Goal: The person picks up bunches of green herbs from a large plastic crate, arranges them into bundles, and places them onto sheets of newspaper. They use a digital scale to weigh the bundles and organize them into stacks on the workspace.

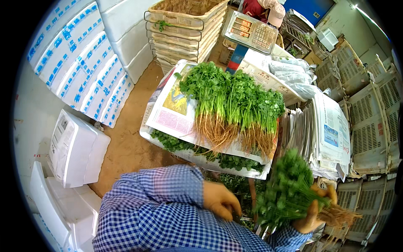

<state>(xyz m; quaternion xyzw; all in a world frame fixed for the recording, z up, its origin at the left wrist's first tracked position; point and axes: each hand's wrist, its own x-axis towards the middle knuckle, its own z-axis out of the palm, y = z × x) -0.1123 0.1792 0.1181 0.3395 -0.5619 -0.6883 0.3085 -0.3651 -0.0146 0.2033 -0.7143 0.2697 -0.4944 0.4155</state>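
Note:
At the lower right, my right hand (310, 218) is closed round the stems of a bunch of coriander (289, 187). Its leaves point left and its brown roots hang out to the right. My left hand (221, 200) is lower centre, just in front of the packed tray, loosely bent with thumb and fingers apart and nothing visible in it. More coriander (235, 101) lies in a row on a newspaper sheet (168, 119), leaves away from me and roots toward me. Beneath the paper, further green leaves (176, 143) stick out over the rim of a white tray (201, 158).
Stacked newspapers (331, 130) stand right of the coriander. A digital scale (250, 32) is behind, with a person (268, 10) beyond it. Stacked plastic baskets (184, 25) rise at the back left. White foam boxes (77, 147) line the left; crates (369, 126) fill the right.

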